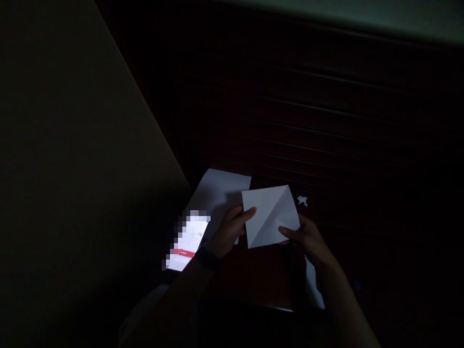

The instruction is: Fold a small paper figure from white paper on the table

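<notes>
Between my two hands is a square sheet of paper, white, with a diagonal crease from its upper right corner to its lower left. My left hand pinches the left edge, thumb on top and fingers underneath. At the lower right edge my right hand grips the sheet the same way, its thumb lying on the paper. The fingers beneath are mostly hidden. A dark band circles my left wrist.
A larger white sheet lies behind my left hand. Left of it glows a phone screen, partly pixelated. Small torn paper scraps lie to the right on the dark table. Another white piece shows beside my right forearm. The surroundings are very dark.
</notes>
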The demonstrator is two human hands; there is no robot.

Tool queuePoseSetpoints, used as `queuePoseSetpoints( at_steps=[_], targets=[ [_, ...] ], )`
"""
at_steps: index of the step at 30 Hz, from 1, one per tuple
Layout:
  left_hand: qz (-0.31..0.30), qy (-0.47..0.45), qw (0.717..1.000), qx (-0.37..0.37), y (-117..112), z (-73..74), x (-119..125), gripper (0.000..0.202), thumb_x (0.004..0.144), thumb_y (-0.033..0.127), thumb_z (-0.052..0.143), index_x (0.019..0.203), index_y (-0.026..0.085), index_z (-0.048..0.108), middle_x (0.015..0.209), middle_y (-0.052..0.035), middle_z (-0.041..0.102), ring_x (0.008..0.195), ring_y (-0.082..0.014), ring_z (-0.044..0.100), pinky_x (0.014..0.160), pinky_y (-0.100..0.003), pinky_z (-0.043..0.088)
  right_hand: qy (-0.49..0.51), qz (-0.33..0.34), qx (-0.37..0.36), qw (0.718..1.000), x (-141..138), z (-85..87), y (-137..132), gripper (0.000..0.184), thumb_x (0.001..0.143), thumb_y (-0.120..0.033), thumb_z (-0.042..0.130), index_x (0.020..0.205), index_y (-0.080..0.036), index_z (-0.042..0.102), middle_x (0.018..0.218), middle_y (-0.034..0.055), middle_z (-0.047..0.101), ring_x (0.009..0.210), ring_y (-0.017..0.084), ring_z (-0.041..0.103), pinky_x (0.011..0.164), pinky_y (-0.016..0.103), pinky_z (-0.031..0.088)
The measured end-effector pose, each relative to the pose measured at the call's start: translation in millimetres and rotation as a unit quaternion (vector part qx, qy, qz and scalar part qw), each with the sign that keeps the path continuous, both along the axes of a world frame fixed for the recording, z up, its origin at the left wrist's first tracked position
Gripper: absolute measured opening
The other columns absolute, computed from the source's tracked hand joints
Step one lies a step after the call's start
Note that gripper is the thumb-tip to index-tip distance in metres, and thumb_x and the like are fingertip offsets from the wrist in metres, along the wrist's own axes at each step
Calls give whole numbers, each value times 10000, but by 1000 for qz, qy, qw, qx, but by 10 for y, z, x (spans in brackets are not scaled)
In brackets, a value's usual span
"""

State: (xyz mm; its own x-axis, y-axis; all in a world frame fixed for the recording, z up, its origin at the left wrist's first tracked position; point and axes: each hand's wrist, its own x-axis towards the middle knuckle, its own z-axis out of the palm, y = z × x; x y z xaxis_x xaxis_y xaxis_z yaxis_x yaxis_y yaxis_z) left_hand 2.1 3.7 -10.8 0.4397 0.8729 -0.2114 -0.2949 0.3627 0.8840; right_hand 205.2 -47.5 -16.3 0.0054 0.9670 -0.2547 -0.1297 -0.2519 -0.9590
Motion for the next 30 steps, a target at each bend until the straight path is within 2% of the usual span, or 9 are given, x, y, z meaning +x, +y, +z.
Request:
queuePoseSetpoints(
  at_steps=[3, 5, 11, 15, 17, 19, 21, 25, 30],
  targets=[
    [-40, 53, 998, 21, 21, 63, -90, 385, 754, 364, 599, 1080, 159, 577, 1056, -119, 624, 899, -249, 605, 683, -341, 498, -16, 56, 9, 998, 125, 63, -43, 415, 639, -271, 724, 1018, -166, 592, 917, 72, 654, 762, 222, 614, 645, 351, 518],
    [-63, 85, 994, 34, 42, 93, -146, 378, 743, 358, 610, 1058, 152, 588, 1027, -123, 634, 883, -255, 612, 674, -353, 505, -23, 64, 11, 998, 185, 105, -64, 401, 646, -260, 718, 1017, -168, 597, 900, 65, 653, 758, 214, 610, 645, 342, 515],
    [-79, 124, 988, 55, 93, 95, -212, 361, 710, 330, 645, 1006, 126, 606, 962, -128, 654, 844, -252, 626, 672, -368, 526, -27, 39, 9, 999, 249, 143, -63, 415, 653, -259, 707, 1048, -198, 597, 856, 47, 640, 683, 199, 602, 501, 300, 517],
    [-83, 100, 991, 45, 99, 95, -230, 370, 718, 315, 637, 1038, 134, 595, 974, -121, 647, 847, -245, 625, 657, -357, 533, -1, 19, 8, 1000, 333, 88, -72, 442, 655, -245, 707, 1082, -214, 595, 825, 39, 664, 616, 191, 619, 503, 325, 525],
    [-80, 86, 993, 31, 111, 86, -253, 376, 718, 295, 634, 1063, 153, 584, 978, -110, 642, 795, -225, 634, 632, -346, 534, 15, 18, 5, 1000, 405, 43, -86, 379, 677, -241, 690, 1048, -199, 625, 727, 38, 682, 549, 180, 624, 532, 328, 518],
    [-76, 72, 994, 6, 130, 70, -278, 365, 714, 262, 629, 1065, 169, 583, 929, -92, 648, 694, -189, 639, 602, -334, 531, 31, 19, 3, 999, 474, 1, -98, 230, 691, -237, 676, 913, -178, 682, 600, 41, 676, 518, 185, 633, 568, 328, 512],
    [-71, 46, 996, -18, 148, 56, -293, 297, 721, 231, 604, 1010, 167, 602, 861, -76, 652, 649, -170, 634, 603, -330, 527, 43, 17, 8, 999, 518, -24, -101, 101, 688, -237, 674, 762, -175, 705, 575, 53, 678, 550, 200, 648, 602, 332, 509],
    [-48, -6, 999, -21, 166, 50, -277, 177, 734, 201, 532, 876, 144, 621, 863, -94, 653, 762, -208, 636, 696, -371, 513, 20, 6, 26, 999, 514, -21, -83, 69, 680, -253, 682, 700, -192, 708, 650, 54, 692, 609, 193, 650, 639, 326, 500],
    [8, 10, 1000, -2, 195, 9, -239, 122, 711, 202, 526, 765, 145, 619, 893, -102, 659, 763, -202, 635, 739, -389, 497, -28, -19, 29, 999, 483, -26, -53, 77, 657, -269, 693, 692, -203, 709, 704, 45, 682, 639, 194, 630, 632, 338, 498]
  ],
)
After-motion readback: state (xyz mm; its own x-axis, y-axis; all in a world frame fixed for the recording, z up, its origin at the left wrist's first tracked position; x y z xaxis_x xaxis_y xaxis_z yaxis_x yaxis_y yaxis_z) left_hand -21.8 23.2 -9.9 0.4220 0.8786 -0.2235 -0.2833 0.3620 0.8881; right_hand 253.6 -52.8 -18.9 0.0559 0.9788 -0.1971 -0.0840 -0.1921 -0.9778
